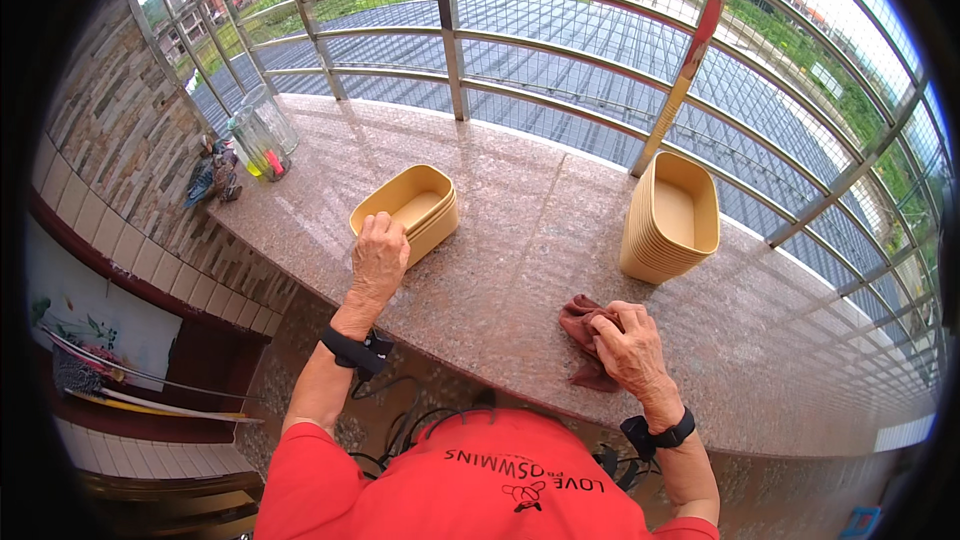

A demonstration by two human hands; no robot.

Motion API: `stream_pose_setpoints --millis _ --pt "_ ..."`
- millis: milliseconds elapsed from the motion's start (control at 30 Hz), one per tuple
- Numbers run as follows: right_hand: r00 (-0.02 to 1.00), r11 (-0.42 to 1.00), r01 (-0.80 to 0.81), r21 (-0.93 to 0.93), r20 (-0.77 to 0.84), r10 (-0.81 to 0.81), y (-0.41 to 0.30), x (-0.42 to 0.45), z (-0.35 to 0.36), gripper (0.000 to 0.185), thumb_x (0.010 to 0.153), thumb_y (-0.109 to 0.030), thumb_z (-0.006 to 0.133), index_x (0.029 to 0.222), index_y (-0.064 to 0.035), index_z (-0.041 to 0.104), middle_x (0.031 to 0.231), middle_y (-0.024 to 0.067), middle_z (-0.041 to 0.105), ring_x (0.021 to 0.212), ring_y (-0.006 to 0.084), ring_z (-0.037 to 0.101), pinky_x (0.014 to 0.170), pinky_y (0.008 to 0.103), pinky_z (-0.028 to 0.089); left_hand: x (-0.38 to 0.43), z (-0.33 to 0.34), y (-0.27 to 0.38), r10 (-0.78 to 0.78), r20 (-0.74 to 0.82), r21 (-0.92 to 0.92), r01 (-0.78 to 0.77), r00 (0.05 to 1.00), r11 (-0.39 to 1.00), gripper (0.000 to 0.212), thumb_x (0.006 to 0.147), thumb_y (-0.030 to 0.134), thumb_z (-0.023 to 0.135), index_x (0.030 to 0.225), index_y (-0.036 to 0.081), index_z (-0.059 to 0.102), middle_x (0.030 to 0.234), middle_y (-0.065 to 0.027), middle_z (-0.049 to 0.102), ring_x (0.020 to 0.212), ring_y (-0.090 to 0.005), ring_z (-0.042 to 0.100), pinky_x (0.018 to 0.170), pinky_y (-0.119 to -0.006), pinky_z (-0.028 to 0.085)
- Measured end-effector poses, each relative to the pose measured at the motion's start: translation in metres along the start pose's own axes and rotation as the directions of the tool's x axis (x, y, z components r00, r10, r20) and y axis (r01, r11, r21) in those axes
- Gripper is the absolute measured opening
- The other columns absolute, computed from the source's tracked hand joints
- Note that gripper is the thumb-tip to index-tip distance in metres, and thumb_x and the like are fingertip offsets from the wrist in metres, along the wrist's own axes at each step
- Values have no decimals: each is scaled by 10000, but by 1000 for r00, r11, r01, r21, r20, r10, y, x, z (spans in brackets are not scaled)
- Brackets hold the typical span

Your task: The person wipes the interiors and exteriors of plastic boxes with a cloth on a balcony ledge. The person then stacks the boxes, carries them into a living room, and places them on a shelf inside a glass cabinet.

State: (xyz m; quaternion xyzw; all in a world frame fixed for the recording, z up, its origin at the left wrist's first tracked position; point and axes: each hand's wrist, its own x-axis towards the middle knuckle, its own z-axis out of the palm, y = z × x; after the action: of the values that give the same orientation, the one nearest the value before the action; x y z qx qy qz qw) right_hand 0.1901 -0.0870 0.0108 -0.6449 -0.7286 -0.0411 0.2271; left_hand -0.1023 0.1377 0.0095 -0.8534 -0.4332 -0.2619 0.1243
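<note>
My left hand [380, 259] grips the near rim of a short stack of tan rectangular food containers [431, 229] with rounded corners, perhaps paper. The stack sits open side up on the speckled granite counter [495, 315]. In my right hand [634, 349] is a crumpled brown cloth [585, 322], its lower end touching the counter near the front edge. Behind that hand stands a taller nested stack of several matching containers [667, 232], leaning a little in the view. Part of the short stack's near wall is hidden by my left hand.
Two clear glasses or jars [259, 139] stand at the counter's far left, one with bright items inside. A bundled cloth [215, 172] lies beside them. Metal railings [450, 37] with mesh border the back. A stone-tiled wall [112, 105] closes the left. Cables [409, 420] hang below the counter.
</note>
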Motion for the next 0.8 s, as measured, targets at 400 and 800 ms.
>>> stream_pose_setpoints --millis 400,800 --pt "935 988 -147 -54 318 157 -1 -15 18 700 669 -227 701 1298 -214 395 1246 149 391 1088 342 432 817 456 443 10 -24 10 -47 -184 49 57 982 997 104 732 40 613 789 32 527 827 -118 485 830 -295 492 743 -384 429" --pt "927 856 -284 432 -105 360 -5 6 1 491 670 102 568 1107 -123 551 869 93 476 677 216 508 665 334 456 1 -44 91 -177 156 -824 227 972 519 107 936 137 469 938 31 454 719 -71 510 682 -105 509 601 -271 432"
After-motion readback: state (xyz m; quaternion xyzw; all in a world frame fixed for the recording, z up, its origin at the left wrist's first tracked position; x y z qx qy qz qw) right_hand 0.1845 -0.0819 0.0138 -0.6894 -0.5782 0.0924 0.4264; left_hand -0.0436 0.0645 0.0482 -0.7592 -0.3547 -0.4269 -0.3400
